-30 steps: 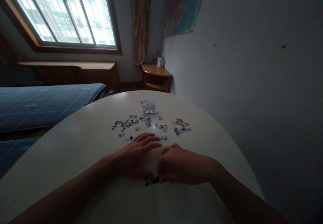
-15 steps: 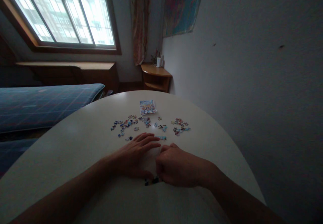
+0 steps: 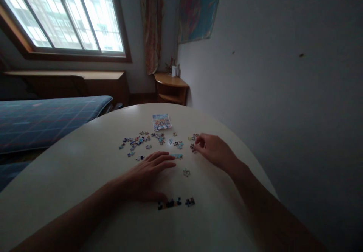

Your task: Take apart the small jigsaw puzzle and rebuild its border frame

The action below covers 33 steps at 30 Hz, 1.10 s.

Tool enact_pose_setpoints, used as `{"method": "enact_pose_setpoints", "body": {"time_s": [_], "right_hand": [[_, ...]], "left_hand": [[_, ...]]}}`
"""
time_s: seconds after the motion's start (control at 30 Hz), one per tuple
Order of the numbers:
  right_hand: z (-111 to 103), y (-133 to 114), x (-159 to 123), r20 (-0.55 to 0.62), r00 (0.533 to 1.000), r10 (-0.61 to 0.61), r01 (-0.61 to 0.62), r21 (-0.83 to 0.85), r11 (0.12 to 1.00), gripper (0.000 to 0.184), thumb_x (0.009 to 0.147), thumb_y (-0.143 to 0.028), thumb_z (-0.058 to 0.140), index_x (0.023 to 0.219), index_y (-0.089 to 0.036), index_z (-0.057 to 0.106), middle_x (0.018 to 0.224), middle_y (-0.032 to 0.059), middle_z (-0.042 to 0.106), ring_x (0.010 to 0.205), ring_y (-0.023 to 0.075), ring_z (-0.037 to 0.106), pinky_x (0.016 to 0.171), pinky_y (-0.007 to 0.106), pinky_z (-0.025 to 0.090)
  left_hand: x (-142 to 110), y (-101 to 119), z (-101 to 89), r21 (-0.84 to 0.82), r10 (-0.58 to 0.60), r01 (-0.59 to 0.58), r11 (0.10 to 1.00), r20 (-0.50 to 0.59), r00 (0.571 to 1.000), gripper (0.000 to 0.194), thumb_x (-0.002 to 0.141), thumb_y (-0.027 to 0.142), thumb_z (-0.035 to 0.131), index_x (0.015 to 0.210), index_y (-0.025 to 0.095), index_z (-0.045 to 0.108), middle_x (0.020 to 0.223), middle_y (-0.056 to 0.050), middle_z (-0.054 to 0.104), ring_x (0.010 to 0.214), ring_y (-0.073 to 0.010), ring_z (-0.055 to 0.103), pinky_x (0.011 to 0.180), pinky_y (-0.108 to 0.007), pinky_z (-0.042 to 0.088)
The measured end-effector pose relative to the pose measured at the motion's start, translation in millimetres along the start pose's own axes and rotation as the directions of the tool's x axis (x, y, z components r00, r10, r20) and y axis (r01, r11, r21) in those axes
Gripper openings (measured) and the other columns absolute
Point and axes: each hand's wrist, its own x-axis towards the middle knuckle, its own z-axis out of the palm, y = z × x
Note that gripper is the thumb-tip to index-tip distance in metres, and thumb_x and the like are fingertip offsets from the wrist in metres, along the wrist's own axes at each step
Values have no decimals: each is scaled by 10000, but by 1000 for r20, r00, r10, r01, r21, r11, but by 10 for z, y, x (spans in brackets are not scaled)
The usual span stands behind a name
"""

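Presumably light, stiff, best lifted by its sides, the puzzle strip (image 3: 170, 204) is touched, toward the near edge of the counter (image 3: 85, 150), by the left hand (image 3: 150, 170), fingers spread. Toward the right edge, the right hand (image 3: 214, 151) is curled over loose pieces (image 3: 192, 148); any grip cannot be told.

The head camera looks forward and down across the table (image 3: 90, 153).

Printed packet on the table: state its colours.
The packet is mostly blue and white, with orange patches; best seen in the head view.
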Motion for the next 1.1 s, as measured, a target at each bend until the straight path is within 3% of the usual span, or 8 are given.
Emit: {"method": "enact_pose_setpoints", "body": {"time_s": [0.17,0.3,0.43,0.67,0.93,1.1], "right_hand": [[65,583,219,-135,975,179,-179,13,984,156,868,-308,629,909,-184,715,887,94,737,791,200,659,687,295,449],[152,763,261,-47,978,202,-197,93,976,202,829,-354,680,902,-174,736,869,86,739,782,198,666,692,289,455],[144,726,261,-2,986,165,-164,120,979,187,838,-309,668,925,-163,746,872,91,735,788,199,660,704,295,454],[123,604,234,119,984,-131,108,187,976,249,785,-266,726,1021,-194,763,1017,87,695,866,186,634,805,299,483],[138,632,240,153,980,-124,94,190,977,203,795,-282,708,964,-185,764,995,88,693,862,192,635,792,304,483],[142,603,235,116,986,-116,95,168,981,166,826,-268,675,931,-164,752,985,98,695,835,186,635,774,299,479]], "left_hand": [[-8,12,-16,-9,10,-10,1000,-4,1000,782,771,580,743,1429,297,427,1513,-98,447,1414,-364,346,1135,-566,356],[-14,1,-3,-5,14,-14,1000,-1,1000,794,745,575,765,1418,293,452,1505,-96,459,1409,-367,353,1130,-568,363],[-6,-7,3,-1,10,-10,1000,17,1000,775,741,580,767,1397,288,476,1479,-87,492,1403,-366,360,1124,-562,375],[4,23,-30,-16,24,-23,1000,28,999,695,753,581,755,1347,292,538,1453,-84,518,1366,-359,416,1111,-543,392],[-2,27,-47,-13,25,-24,1000,30,999,700,753,576,756,1353,289,541,1454,-87,518,1339,-356,454,1114,-543,386],[6,28,-40,-11,12,-12,1000,45,999,710,748,585,758,1358,301,532,1463,-77,510,1354,-354,438,1115,-539,387]]}}
